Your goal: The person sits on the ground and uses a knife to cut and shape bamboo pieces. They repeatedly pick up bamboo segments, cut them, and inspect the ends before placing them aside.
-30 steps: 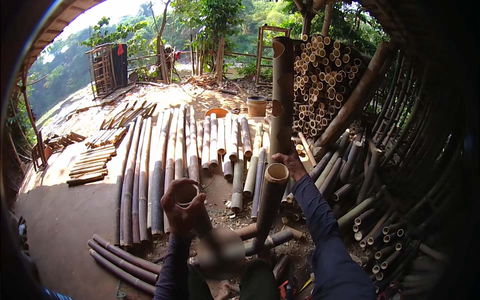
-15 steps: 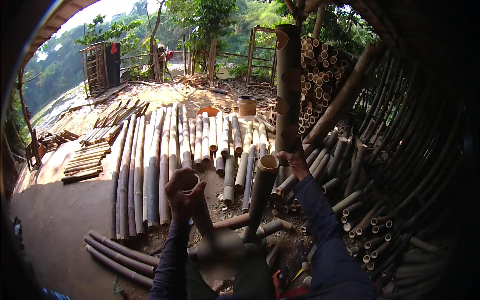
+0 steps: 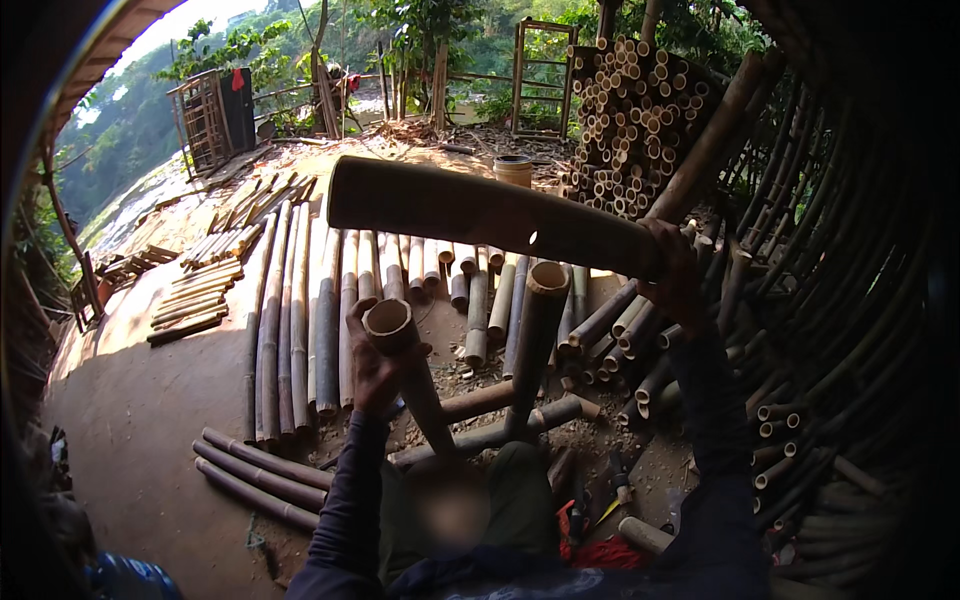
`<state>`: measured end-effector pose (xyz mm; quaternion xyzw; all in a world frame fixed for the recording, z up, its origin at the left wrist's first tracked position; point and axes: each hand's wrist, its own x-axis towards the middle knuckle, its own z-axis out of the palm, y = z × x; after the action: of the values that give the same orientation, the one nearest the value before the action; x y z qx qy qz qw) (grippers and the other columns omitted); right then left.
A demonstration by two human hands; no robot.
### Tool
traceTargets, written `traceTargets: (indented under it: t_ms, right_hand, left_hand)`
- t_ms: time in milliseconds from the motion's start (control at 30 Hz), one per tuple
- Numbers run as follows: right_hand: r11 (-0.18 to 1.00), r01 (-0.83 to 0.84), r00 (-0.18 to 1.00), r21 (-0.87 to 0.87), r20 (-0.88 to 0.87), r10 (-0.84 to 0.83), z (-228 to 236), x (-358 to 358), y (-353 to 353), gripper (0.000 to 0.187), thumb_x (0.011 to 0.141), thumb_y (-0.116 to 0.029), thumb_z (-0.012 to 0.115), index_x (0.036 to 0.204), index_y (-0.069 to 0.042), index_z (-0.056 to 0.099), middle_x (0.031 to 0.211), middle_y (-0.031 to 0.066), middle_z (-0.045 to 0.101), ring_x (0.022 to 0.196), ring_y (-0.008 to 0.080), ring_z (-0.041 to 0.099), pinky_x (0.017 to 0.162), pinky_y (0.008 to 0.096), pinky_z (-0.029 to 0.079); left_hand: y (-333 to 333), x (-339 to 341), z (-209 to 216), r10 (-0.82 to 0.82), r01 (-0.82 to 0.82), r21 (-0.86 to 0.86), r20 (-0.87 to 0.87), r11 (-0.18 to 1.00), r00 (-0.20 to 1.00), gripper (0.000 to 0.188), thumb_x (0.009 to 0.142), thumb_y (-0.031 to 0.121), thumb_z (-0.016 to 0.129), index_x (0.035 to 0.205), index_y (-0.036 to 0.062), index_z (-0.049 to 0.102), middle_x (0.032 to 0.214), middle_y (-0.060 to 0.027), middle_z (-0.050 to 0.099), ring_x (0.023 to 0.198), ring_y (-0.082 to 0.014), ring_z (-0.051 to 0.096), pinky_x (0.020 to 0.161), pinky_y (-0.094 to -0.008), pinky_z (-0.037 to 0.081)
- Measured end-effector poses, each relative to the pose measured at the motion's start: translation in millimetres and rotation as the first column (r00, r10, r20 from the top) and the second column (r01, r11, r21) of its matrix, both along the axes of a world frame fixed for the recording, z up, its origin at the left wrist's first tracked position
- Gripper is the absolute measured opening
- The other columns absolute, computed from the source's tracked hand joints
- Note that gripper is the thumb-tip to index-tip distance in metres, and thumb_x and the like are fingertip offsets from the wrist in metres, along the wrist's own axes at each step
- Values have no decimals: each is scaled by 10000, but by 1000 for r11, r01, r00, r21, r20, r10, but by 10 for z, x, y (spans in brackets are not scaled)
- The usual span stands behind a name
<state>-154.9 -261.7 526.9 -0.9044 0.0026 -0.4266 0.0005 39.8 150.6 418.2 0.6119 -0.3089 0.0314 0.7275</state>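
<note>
My right hand (image 3: 672,265) grips the right end of a thick, dark bamboo section (image 3: 450,212), which is held up almost level and reaches left across the view. A small bright hole shows in its side. With my left hand (image 3: 372,365) I clasp the top of an upright, open-ended bamboo tube (image 3: 424,402), fingers wrapped round it just below the rim. To its right a second bamboo tube (image 3: 538,345) stands leaning, its open end up and no hand on it. Both tubes rise from near my knees.
Long bamboo poles (image 3: 285,330) lie side by side ahead, with a bundle of thin bamboo pieces (image 3: 197,295) to their left. Cut bamboo is stacked (image 3: 645,130) at the far right. A bucket (image 3: 513,171) stands behind. Bamboo lengths (image 3: 265,480) lie at lower left; a red cloth (image 3: 605,552) lies by my legs.
The thick bamboo section in my right hand has swung from upright to nearly level, its far end now to the left. My left hand still holds its tube. The view has shifted slightly.
</note>
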Motion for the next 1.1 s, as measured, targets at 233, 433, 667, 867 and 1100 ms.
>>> traceTargets:
  t_ms: [233,433,667,867,1100]
  right_hand:
    - [988,105,980,-113,-155,-122,249,-242,94,922,580,-89,846,1444,-191,543,1360,84,580,1281,338,569,1135,517,392]
    - [993,26,965,-115,-256,-55,413,-198,24,900,567,-35,827,1415,-174,559,1329,98,608,1298,356,571,1150,524,377]
    - [977,23,967,-211,-244,-75,426,-218,5,923,567,-24,829,1427,-164,526,1362,90,603,1337,319,555,1174,560,325]
    - [981,5,957,-193,-282,-60,363,-304,31,915,565,-28,826,1423,-162,539,1407,90,578,1367,318,527,1193,565,296]
    - [983,-3,969,-183,-243,-42,431,-601,175,877,584,-28,821,1406,-165,549,1347,96,581,1340,343,524,1193,541,306]
  left_hand:
    - [-48,-140,-5,-24,24,-24,-31,999,999,906,747,-56,854,1461,52,305,1111,-103,623,969,-187,663,812,-308,594]
    - [-53,-42,-129,-16,16,-24,-23,1000,1000,853,750,-16,876,1436,38,372,1143,-113,659,988,-197,678,843,-336,601]
    - [-12,-23,-209,-143,142,-17,-152,990,978,349,804,117,894,1088,-15,740,1007,-79,757,915,-139,697,788,-322,576]
    - [178,-186,-205,-95,97,179,-21,979,995,598,764,37,877,1301,1,616,1148,-90,696,1016,-164,678,870,-339,598]
    - [331,-667,290,-194,162,-248,-110,955,975,1019,758,157,887,1600,76,318,1388,-152,567,1216,-253,611,1018,-385,540]
